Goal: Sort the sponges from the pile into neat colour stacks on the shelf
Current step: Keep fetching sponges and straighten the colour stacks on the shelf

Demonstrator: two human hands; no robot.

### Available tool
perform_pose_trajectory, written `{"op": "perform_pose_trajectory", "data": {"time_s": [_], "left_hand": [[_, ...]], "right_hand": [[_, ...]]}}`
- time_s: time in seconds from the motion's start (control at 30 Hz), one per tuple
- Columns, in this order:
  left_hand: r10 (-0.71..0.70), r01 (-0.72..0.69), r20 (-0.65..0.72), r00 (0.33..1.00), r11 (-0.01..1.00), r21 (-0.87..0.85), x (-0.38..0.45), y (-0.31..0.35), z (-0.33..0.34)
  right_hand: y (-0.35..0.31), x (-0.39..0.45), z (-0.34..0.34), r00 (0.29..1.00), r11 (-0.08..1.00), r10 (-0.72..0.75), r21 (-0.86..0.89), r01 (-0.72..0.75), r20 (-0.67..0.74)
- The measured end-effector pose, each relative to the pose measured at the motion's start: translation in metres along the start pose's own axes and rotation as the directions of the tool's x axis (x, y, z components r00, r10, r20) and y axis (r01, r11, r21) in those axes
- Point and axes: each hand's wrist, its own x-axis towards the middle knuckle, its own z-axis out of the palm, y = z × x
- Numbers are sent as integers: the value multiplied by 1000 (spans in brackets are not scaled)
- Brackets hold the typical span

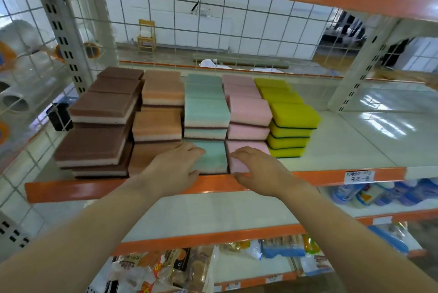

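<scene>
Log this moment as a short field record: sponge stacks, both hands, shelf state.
columns, left to right: brown sponges, orange sponges, green sponges, pink sponges, yellow sponges
left hand: fingers on front green sponge
right hand: fingers on front pink sponge
shelf: bare right of yellow
loose pile: not visible

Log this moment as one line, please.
stage: tidying front row | left hand: on green sponge | right hand: on pink sponge | pile: unseen

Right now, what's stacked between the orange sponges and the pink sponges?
The green sponges sit between the orange sponges and pink sponges, seen in the head view.
</scene>
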Motion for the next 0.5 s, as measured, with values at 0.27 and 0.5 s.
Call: {"op": "perform_pose_trajectory", "data": {"time_s": [0.27, 0.5], "left_hand": [[112, -113, 32, 993, 993, 35, 35, 68, 9], [155, -159, 60, 986, 985, 60, 70, 142, 23]], "right_hand": [[64, -39, -18, 987, 986, 160, -52, -159, 18], [137, -83, -34, 969, 969, 245, -41, -243, 36]]}}
